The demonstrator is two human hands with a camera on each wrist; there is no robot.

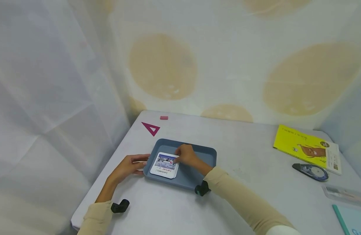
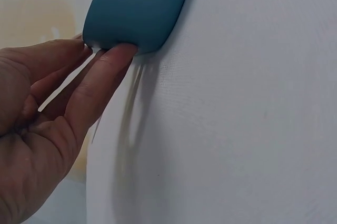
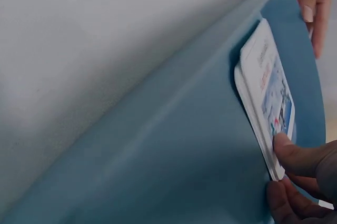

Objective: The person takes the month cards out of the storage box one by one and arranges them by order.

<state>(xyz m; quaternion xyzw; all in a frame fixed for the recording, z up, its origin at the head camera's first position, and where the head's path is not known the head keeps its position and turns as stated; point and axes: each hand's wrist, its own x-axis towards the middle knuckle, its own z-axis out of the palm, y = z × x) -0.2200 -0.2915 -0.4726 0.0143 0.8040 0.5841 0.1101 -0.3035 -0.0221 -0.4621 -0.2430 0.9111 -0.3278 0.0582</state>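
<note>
Right fingers [image 1: 179,159] cover part of the cards [image 1: 164,165], and the head view's edge crops the light-blue book [image 1: 353,218].

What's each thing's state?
Flashcards: stacked, slightly misaligned, top one face-up
Blue-gray tray: right side up, holding flashcards
Left grip: touching tray edge
Right grip: pinching flashcards
Magenta set square: flat
Pink eraser: flat
Yellow picture book: closed, flat
Correction tape: flat
Clear case: lid state unclear
Teal notebook: partly out of frame
</note>
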